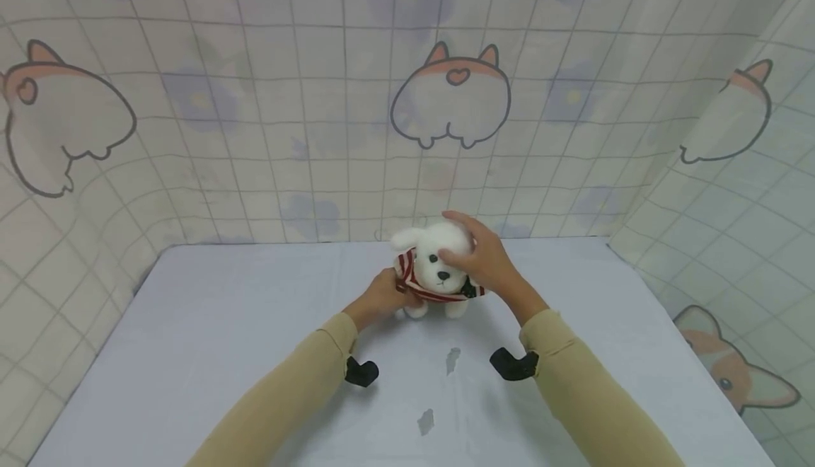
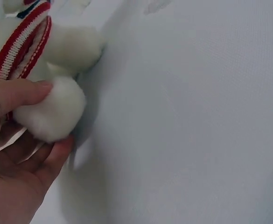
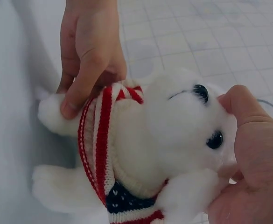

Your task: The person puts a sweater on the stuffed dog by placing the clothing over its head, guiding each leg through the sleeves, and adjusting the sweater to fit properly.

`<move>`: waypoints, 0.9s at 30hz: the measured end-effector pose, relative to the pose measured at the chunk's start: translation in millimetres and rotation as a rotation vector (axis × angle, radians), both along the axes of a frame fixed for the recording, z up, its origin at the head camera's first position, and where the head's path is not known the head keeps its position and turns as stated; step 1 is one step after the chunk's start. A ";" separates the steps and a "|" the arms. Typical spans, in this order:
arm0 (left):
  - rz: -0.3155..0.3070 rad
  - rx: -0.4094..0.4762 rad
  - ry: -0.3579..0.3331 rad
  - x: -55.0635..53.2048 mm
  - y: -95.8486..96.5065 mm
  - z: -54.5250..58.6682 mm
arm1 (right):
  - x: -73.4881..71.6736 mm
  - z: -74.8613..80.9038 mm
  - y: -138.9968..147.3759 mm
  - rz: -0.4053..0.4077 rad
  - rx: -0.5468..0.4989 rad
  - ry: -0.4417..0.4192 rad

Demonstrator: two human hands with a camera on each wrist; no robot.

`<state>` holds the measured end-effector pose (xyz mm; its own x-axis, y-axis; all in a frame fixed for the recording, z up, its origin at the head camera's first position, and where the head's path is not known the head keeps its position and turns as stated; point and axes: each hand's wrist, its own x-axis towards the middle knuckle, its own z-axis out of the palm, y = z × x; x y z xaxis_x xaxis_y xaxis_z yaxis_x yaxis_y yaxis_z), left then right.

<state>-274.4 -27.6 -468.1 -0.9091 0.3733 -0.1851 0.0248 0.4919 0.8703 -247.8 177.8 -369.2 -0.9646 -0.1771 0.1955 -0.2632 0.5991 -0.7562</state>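
A white plush dog [image 1: 439,262] stands upright near the far edge of the white table, facing the head camera. It wears a red-and-white striped knitted sweater [image 3: 103,135] with a dark blue patch. My left hand [image 1: 386,293] holds its lower side, with the thumb on one white leg [image 2: 57,107] and the fingers curled beneath and behind it. My right hand [image 1: 487,258] grips the head from the side and top, the thumb beside an eye [image 3: 215,139]. The fingertips behind the head are hidden.
The white tabletop [image 1: 242,354] has two grey torn patches [image 1: 426,422] in front of the plush. A tiled-pattern curtain [image 1: 344,99] with cartoon corgis hangs behind and along both sides. Black wrist mounts [image 1: 514,365] stick out from the tan sleeves [image 1: 586,382].
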 end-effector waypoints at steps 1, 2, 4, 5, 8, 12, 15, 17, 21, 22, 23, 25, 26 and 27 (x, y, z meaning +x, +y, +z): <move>-0.002 -0.010 0.014 -0.2 -1.0 1.1 | 0.8 0.6 1.0 0.003 -0.007 0.000; -0.001 -0.022 0.027 -0.3 -2.1 2.6 | 1.5 1.0 2.2 0.007 -0.013 0.001; -0.007 -0.039 0.049 -0.9 -4.0 5.7 | 2.3 0.9 5.5 0.015 -0.016 0.002; -0.010 -0.051 0.060 -1.7 -4.9 6.7 | 2.7 1.1 7.3 0.017 -0.015 0.003; -0.022 -0.069 0.086 -2.7 -7.9 11.4 | 3.7 0.9 13.0 0.023 -0.005 -0.001; -0.022 -0.057 0.098 -3.3 -12.4 18.1 | 4.9 1.8 19.0 0.027 0.000 -0.015; -0.020 -0.049 0.096 -3.6 -15.9 25.0 | 6.6 3.1 23.2 0.036 -0.017 -0.029; -0.022 -0.055 0.108 -4.0 -18.5 29.5 | 7.8 3.3 25.9 0.045 -0.037 -0.042; -0.043 -0.062 0.142 -3.7 -22.8 35.7 | 9.9 -0.7 33.4 0.071 -0.075 -0.060; -0.046 -0.062 0.147 -3.7 -23.7 36.4 | 10.7 -2.5 35.7 0.074 -0.079 -0.066; -0.048 -0.061 0.153 -3.6 -24.7 36.8 | 11.6 -4.6 37.9 0.078 -0.082 -0.073; -0.048 -0.062 0.163 -3.2 -27.0 37.7 | 14.0 -8.6 41.7 0.087 -0.085 -0.088; -0.045 -0.061 0.165 -3.2 -28.3 38.4 | 15.1 -11.1 43.4 0.089 -0.082 -0.097; -0.041 -0.061 0.165 -3.0 -29.5 39.1 | 16.7 -12.9 44.6 0.090 -0.079 -0.103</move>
<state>-277.4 -57.1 -429.0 -0.9131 0.4036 -0.0582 0.1859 0.5391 0.8215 -231.2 222.4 -382.0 -0.9612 -0.2517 0.1130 -0.2317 0.5144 -0.8257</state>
